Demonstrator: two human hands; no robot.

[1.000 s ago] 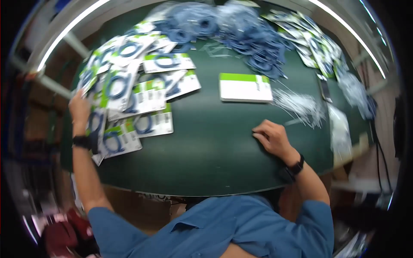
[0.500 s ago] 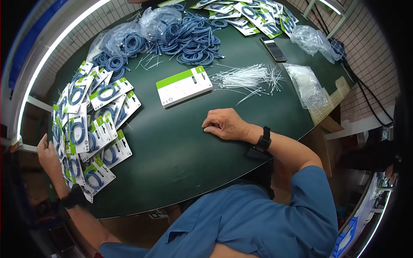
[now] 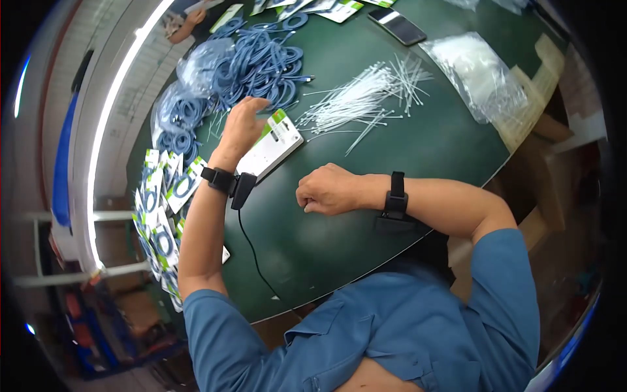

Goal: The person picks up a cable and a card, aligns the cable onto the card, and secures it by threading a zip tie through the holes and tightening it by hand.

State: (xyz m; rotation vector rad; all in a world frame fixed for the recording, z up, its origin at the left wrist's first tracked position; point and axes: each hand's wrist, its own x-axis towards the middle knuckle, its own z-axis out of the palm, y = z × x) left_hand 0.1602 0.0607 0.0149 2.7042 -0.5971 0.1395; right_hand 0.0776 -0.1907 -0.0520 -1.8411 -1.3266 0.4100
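Observation:
My left hand (image 3: pixel 244 127) is over the far left edge of a stack of white-and-green packaging cards (image 3: pixel 273 147), beside a tangled heap of blue cables (image 3: pixel 264 59). Its thumb and fingers are apart, with nothing seen between them. On the green table, to the right of the stack's near end, rests my right hand (image 3: pixel 328 189). Its fingers are curled in, and nothing shows in them. A loose pile of white cable ties (image 3: pixel 359 98) lies beyond that hand. My left forearm partly covers the carded cables (image 3: pixel 157 215) spread at the left.
A black phone (image 3: pixel 397 26) and a clear bag of cable ties (image 3: pixel 473 75) lie at the far right. Clear plastic bags (image 3: pixel 202 68) sit by the cables. A thin black cord (image 3: pixel 250 248) trails from my left wrist strap. Another person's hand (image 3: pixel 186 26) shows at the far left.
My left hand has moved from the left edge of the carded cables, up and right, to the card stack. My right hand stays curled on the table. The view has turned.

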